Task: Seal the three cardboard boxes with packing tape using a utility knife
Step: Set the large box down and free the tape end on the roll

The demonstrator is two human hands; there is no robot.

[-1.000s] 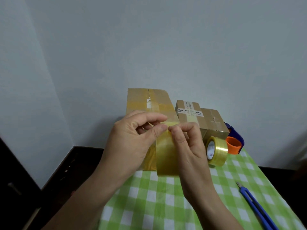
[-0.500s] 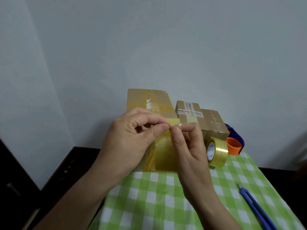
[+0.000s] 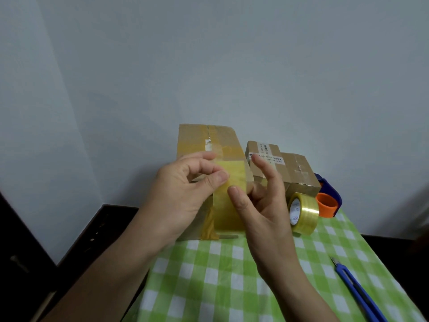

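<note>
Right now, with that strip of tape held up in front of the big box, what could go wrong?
1. The tape strip hangs loose, pinched at its top by the left hand, with only the thumb of the right hand on it; it could fold onto itself or catch the large box crooked.
2. The utility knife lies near the right edge of the tablecloth, its tip seemingly exposed; a sweep of the right forearm could knock it off.

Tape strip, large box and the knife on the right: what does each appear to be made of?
The tape strip looks like thin plastic film, yellowish, glossy and see-through. The large cardboard box is matte brown cardboard, old tape along its seam. The utility knife has a smooth blue handle, probably plastic; its tip looks metallic, too small to confirm.
</note>
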